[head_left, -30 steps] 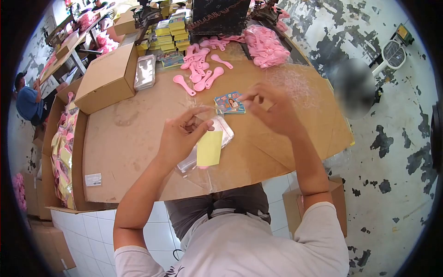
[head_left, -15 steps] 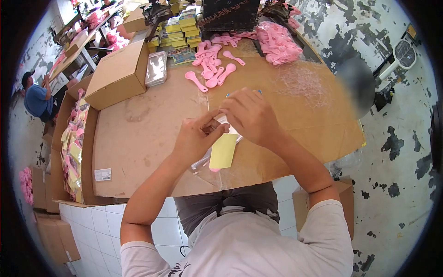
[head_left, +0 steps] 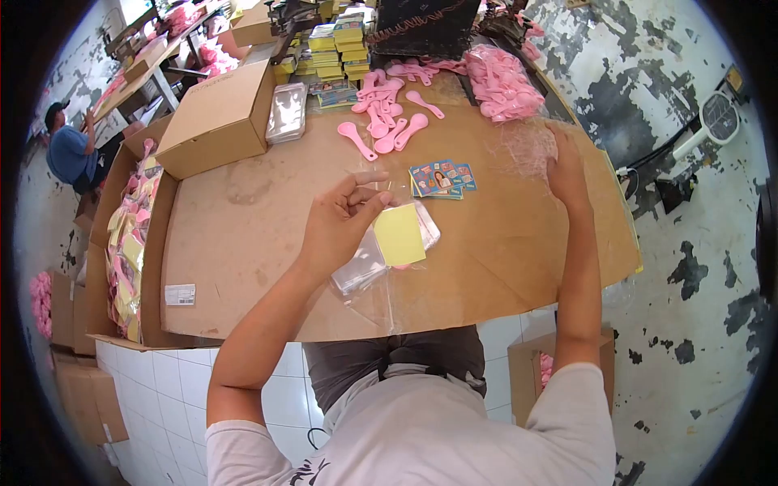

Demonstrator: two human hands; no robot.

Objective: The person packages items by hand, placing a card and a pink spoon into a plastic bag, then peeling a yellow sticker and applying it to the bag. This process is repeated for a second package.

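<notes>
My left hand (head_left: 344, 219) is closed, thumb and fingers pinching the top of a clear plastic bag that holds a yellow card (head_left: 399, 235). A bit of pink shows below the card. Empty clear bags (head_left: 358, 271) lie under and beside it. My right hand (head_left: 569, 174) is at the right, fingers apart, at the edge of a pile of thin clear strips (head_left: 523, 150). Colourful printed cards (head_left: 442, 179) lie beyond the bag. Loose pink spoons (head_left: 381, 105) are farther back.
A closed cardboard box (head_left: 217, 117) and clear bags (head_left: 287, 113) stand back left. An open box (head_left: 154, 267) of packed spoons is at the left edge. A bag of pink spoons (head_left: 502, 85) and stacked cards (head_left: 340, 49) are at the back. A person (head_left: 71, 154) sits far left.
My right hand has left the bag and moved right to the strips, uncovering the printed cards. My left hand still pinches the bag top. The view has shifted slightly.
</notes>
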